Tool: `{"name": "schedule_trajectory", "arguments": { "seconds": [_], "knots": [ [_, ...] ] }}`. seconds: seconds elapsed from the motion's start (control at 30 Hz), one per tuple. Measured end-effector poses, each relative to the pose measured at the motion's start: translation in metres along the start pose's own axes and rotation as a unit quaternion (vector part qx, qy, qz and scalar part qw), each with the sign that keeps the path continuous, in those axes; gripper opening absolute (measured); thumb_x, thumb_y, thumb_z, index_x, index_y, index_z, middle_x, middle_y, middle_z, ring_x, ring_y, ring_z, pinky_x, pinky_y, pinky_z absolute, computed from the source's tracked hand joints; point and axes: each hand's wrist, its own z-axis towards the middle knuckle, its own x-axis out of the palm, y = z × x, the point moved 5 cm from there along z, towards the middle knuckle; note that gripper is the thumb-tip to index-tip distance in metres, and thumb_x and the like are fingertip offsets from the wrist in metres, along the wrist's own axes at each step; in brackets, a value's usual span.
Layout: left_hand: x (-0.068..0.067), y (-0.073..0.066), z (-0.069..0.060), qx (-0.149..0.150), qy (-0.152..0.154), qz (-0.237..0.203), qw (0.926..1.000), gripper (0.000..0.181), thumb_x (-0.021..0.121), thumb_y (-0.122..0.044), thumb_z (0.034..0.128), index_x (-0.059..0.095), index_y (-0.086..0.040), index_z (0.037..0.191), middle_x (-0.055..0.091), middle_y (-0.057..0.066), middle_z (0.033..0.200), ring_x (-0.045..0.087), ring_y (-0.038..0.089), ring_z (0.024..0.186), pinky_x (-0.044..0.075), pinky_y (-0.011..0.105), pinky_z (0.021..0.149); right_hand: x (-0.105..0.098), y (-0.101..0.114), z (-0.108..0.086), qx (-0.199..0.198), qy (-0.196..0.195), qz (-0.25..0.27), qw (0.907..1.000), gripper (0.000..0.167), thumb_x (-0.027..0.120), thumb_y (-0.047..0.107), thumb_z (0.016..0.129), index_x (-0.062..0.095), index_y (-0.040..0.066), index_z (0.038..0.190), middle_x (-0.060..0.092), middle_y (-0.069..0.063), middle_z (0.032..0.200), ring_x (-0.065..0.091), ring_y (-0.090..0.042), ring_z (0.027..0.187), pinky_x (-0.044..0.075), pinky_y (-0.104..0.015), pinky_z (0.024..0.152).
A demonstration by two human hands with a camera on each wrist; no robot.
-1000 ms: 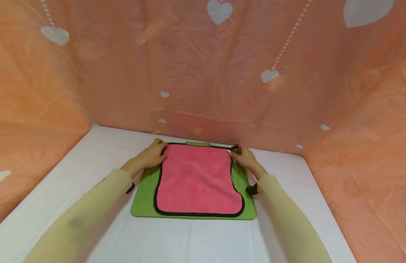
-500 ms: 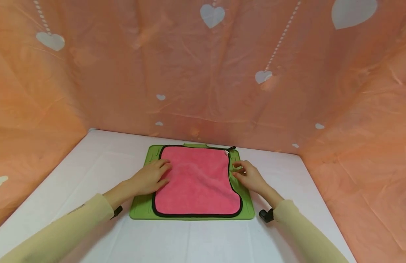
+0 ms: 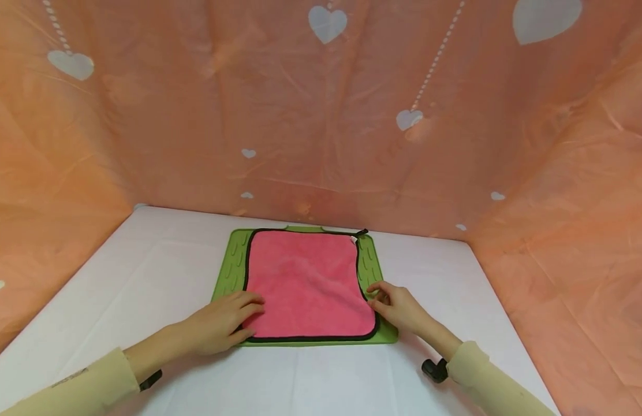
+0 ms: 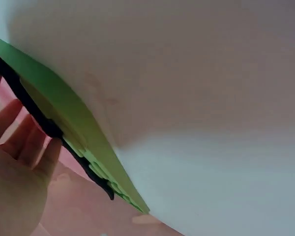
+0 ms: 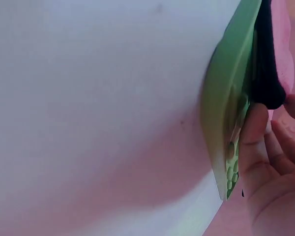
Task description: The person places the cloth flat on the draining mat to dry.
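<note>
A pink cloth towel (image 3: 305, 277) with black edging lies spread over a green ridged mat (image 3: 232, 263). A black loop (image 3: 362, 232) sits at its far right corner. My left hand (image 3: 222, 320) rests on the towel's near left corner, fingers spread over the edge. At the towel's right edge, toward the near corner, my right hand (image 3: 401, 306) pinches the black edging (image 5: 268, 73) between thumb and fingertip. The right wrist view shows that edging bunched at the fingertips. In the left wrist view, my left fingers (image 4: 27, 135) touch the edging.
The mat lies on a white-covered table (image 3: 300, 381), close to its far edge. Peach curtains (image 3: 279, 115) with white hearts stand behind and at both sides. A black device (image 3: 435, 370) sits at my right wrist.
Both hands have left the towel's far corners and come down its sides toward the near corners. The right hand moved beside the towel, then took its edge. The towel stays spread on the mat.
</note>
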Motion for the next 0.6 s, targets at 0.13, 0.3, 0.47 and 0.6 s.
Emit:
{"name": "schedule_trajectory", "arguments": {
  "seconds": [0.13,0.3,0.47,0.6],
  "knots": [
    [-0.002,0.0,-0.009,0.018,-0.008,-0.013,0.9997,0.032,0.076,-0.025,0.0962,0.07,-0.012,0.124,0.06,0.0,0.131,0.057,0.021,0.121,0.052,0.045,0.101,0.003,0.003,-0.003,0.0,0.007,0.012,0.9999,0.02,0.071,0.009,0.096,0.068,0.0,0.114,0.07,0.001,0.083,0.055,-0.004,0.065,0.047,-0.023,0.057],
    [-0.005,0.0,-0.013,0.036,0.0,-0.054,0.9979,0.021,0.079,-0.028,0.0947,0.073,-0.022,0.114,0.06,-0.008,0.121,0.058,0.013,0.111,0.056,0.037,0.091,0.009,0.004,-0.006,-0.003,0.01,0.022,0.9997,0.019,0.072,0.005,0.094,0.068,0.001,0.112,0.069,0.003,0.081,0.057,-0.003,0.065,0.048,-0.022,0.056],
    [-0.009,-0.001,-0.011,0.06,-0.008,-0.062,0.9962,0.016,0.082,-0.018,0.0898,0.076,-0.022,0.104,0.06,-0.012,0.108,0.061,0.006,0.098,0.057,0.029,0.082,0.01,0.004,-0.006,-0.018,-0.008,0.007,0.9998,0.017,0.074,0.004,0.093,0.07,0.003,0.109,0.069,0.004,0.081,0.057,-0.002,0.066,0.049,-0.022,0.059],
    [-0.013,-0.004,-0.009,0.097,-0.03,-0.041,0.994,0.022,0.081,-0.004,0.0831,0.078,-0.018,0.101,0.061,-0.011,0.098,0.062,0.004,0.09,0.057,0.024,0.075,0.01,0.004,-0.005,-0.022,-0.026,0.0,0.9994,0.015,0.075,0.002,0.092,0.072,0.003,0.106,0.07,0.003,0.082,0.059,-0.002,0.068,0.05,-0.021,0.061]
  ]
}}
